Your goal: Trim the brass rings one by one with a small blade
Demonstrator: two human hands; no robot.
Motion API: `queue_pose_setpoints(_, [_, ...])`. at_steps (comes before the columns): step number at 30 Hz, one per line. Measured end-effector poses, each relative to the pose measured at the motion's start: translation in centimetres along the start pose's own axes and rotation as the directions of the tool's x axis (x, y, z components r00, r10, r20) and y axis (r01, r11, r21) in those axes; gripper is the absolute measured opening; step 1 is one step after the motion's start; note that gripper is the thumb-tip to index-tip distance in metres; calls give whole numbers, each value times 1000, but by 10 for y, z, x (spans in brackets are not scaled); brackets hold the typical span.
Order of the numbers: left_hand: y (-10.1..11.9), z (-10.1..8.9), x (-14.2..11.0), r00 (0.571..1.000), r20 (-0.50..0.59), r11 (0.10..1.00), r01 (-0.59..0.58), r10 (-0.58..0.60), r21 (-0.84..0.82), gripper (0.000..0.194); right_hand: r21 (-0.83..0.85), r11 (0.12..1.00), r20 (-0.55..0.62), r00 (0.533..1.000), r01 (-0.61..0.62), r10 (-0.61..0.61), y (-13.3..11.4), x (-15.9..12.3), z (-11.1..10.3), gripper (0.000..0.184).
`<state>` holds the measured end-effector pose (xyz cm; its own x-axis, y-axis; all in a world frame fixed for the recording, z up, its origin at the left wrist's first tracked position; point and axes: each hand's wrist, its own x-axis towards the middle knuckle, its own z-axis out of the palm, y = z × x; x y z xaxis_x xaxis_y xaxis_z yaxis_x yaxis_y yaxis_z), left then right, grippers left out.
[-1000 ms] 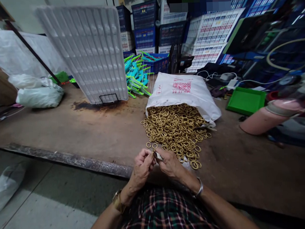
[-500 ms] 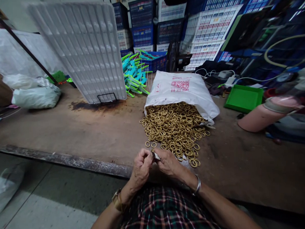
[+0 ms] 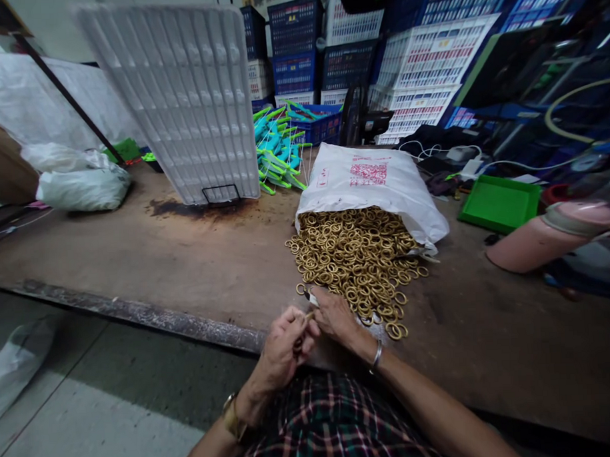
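My left hand (image 3: 285, 344) is closed, pinching a brass-coloured ring (image 3: 309, 316) between thumb and fingers at the table's front edge. My right hand (image 3: 337, 317) is closed beside it, nearly touching. From its fingers sticks out a small tool with a white part (image 3: 313, 299) and a dark tip; its exact kind is too small to make out. Just beyond my hands lies a heap of brass-coloured rings (image 3: 356, 253), spilling from the mouth of a white woven sack (image 3: 378, 176) with red print. A few single rings lie loose at the heap's near edge.
A ribbed translucent panel (image 3: 180, 106) stands on a black wire stand at the left. Turquoise and green plastic pieces (image 3: 279, 146) lie behind. On the right are a green tray (image 3: 500, 203) and a pink bottle (image 3: 540, 243). Stacked crates (image 3: 419, 58) line the back.
My right hand has turned, and the small tool's tip now points away toward the heap. A ring now shows in my left fingertips. The view has shifted slightly.
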<state>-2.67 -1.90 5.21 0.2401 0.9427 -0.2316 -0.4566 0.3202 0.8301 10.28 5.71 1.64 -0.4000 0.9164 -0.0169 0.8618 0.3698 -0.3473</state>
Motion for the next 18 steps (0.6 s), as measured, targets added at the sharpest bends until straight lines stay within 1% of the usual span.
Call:
queue_pose_setpoints(3, [-6, -9, 7, 993, -107, 997, 33, -41, -76, 32, -36, 999, -48, 998, 36, -37, -8, 11, 3, 26])
queue_pose_setpoints(4, [-8, -12, 9, 989, -138, 996, 41, -53, -83, 30, -68, 997, -41, 998, 45, -48, -10, 14, 4, 27])
queue_pose_setpoints(6, [-10, -16, 9, 980, -184, 990, 53, -76, -129, 26, -153, 988, 9, 999, 35, -34, -10, 21, 9, 29])
queue_pose_setpoints(8, [-11, -20, 10, 981, -171, 971, 49, -90, -233, 22, -232, 973, 39, 999, 14, -5, -6, 28, 16, 30])
queue_pose_setpoints(10, [-13, -25, 13, 982, -139, 940, 76, -128, -333, 25, -268, 963, 36, 999, 25, -16, 1, 36, 22, 32])
queue_pose_setpoints(13, [-18, -38, 22, 979, -94, 889, 121, -180, -442, 24, -254, 967, 45, 999, 18, -7, 10, 44, 27, 34])
queue_pose_setpoints(15, [-25, -46, 29, 963, -137, 876, 146, -232, -459, 20, -229, 973, 50, 999, 14, -2, 13, 46, 28, 34])
queue_pose_setpoints(18, [-34, -56, 39, 932, -226, 889, 166, -283, -426, 18, -169, 985, 43, 999, 19, -12, 19, 45, 31, 34])
